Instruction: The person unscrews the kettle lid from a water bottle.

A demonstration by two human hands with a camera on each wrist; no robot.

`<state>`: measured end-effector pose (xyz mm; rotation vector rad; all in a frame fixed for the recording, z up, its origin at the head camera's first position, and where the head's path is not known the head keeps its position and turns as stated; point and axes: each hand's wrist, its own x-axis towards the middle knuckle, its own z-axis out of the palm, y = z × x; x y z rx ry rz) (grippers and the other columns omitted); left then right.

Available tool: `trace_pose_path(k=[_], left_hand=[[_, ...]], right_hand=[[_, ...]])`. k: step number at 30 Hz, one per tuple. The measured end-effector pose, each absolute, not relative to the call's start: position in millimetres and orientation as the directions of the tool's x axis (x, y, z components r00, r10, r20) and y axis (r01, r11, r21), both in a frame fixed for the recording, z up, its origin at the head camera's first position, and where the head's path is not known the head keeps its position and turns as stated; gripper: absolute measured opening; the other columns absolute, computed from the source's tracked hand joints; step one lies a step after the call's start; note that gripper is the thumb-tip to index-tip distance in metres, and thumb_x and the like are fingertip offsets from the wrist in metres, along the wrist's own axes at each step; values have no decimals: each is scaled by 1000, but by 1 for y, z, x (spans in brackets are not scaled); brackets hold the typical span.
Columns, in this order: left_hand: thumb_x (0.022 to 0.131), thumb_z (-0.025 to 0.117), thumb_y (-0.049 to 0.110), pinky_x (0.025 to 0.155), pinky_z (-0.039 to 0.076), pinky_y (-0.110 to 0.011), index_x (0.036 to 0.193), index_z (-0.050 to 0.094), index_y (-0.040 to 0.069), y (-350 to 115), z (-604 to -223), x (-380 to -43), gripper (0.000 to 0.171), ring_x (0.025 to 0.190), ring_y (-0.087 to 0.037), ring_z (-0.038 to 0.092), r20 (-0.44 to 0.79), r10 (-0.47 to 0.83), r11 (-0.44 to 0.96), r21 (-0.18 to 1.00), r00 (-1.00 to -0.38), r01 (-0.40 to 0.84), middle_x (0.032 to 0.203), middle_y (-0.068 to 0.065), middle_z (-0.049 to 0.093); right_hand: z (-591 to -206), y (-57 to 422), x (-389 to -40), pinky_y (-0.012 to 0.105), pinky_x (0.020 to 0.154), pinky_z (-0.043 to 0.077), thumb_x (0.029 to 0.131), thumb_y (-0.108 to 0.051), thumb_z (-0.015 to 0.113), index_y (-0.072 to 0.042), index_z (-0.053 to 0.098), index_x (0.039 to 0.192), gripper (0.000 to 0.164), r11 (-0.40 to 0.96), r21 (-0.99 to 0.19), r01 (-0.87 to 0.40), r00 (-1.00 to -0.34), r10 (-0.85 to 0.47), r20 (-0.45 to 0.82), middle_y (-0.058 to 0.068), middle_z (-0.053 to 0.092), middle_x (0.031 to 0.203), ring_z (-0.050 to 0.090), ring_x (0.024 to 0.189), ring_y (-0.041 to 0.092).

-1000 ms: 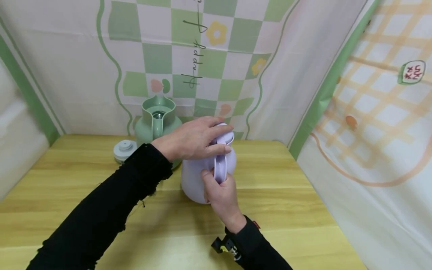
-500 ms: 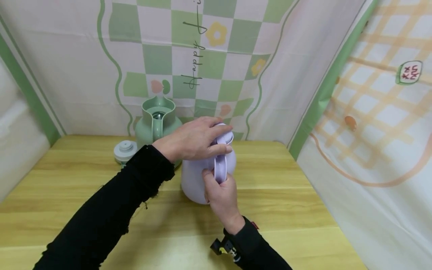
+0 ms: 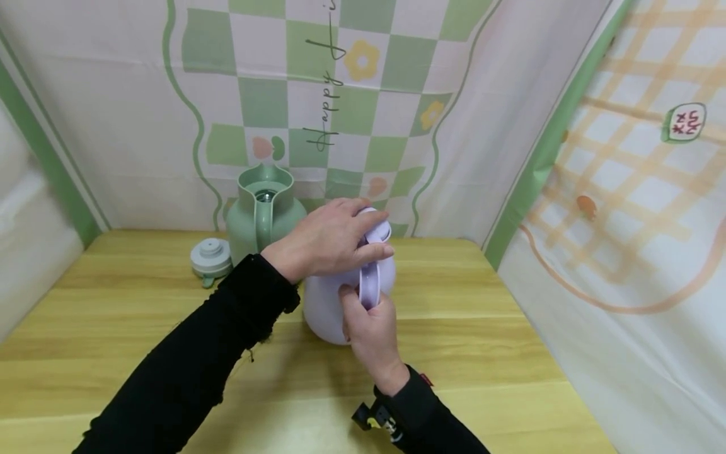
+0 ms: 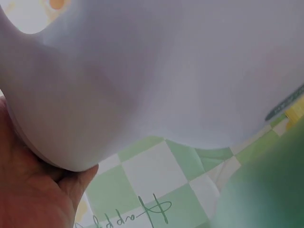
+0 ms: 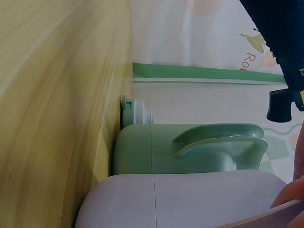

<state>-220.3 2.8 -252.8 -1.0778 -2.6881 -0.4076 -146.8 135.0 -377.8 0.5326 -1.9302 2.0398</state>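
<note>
Presently, the lilac jug (image 3: 324, 309) stands upright on the table (image 3: 454, 353), near the open-mouthed green jug (image 3: 241, 221). The right hand (image 3: 371, 331) grasps the handle (image 3: 370, 287); the left hand (image 3: 326, 238) clasps the lid (image 3: 377, 234) from above. Caution: a slack hold on the handle could let the lilac jug rotate under any twisting force, and off-centre pressure from above could tip it into its neighbour.

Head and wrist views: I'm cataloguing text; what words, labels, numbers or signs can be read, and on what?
"Happy": checkered cloth; the next word is cut off.
"Ro": pale cloth, right wrist view; rest unreadable.
Too small or blurred: label on lilac jug, red characters on plaid cloth, sleeve tag.
</note>
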Motion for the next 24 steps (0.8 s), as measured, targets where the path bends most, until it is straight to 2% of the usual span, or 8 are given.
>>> trace_pose_path(k=[5,17,24], left_hand=[[104,48,63,120,37,-48,157,49,21,6,-252,-217,68,149,-36,42,291,608,730,161,-739,664,161,-16,44],[102,48,66,113,44,-48,154,52,21,12,-251,-211,68,139,-37,51,315,552,777,141,-772,613,154,-14,52],[99,54,66,109,46,-46,150,58,18,10,-255,-214,70,133,-35,55,376,561,742,165,-737,649,147,-13,58]], right_hand=[[-379,135,-147,29,38,34,106,-16,57,-3,44,64,45,-61,-887,-458,-885,-58,461,-4,43,48,41,39,10],[-379,136,-148,30,38,35,107,-16,55,-2,44,67,43,-32,-879,-477,-875,-75,477,-2,43,50,41,39,12],[-378,136,-146,30,39,35,107,-16,55,-6,44,67,42,-41,-889,-456,-885,-82,458,-2,42,50,40,40,12]])
